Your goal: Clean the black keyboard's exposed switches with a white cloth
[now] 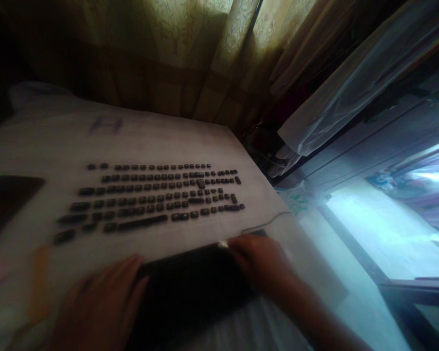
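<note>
A black keyboard base [193, 287] lies in front of me, its long back edge slanting up to the right. My left hand [100, 304] is blurred and holds the base's left end, fingers along its side. Over the back edge near the right end, my right hand [259, 258] pinches a small white wad [223, 243], perhaps tissue or cloth, against the base. A thin cable [265, 223] runs from near the base's right end. Beyond it, loose black keycaps [149, 199] stand in several rows, with the long space bar [142, 223] in the nearest row.
The keycaps rest on a pale-covered table [161, 134]. At the left lie a dark flat object [12, 200] and a blurred orange-yellow strip [40, 278]. A patterned curtain [168, 63] hangs behind. The table's right edge drops to a pale floor [351, 243].
</note>
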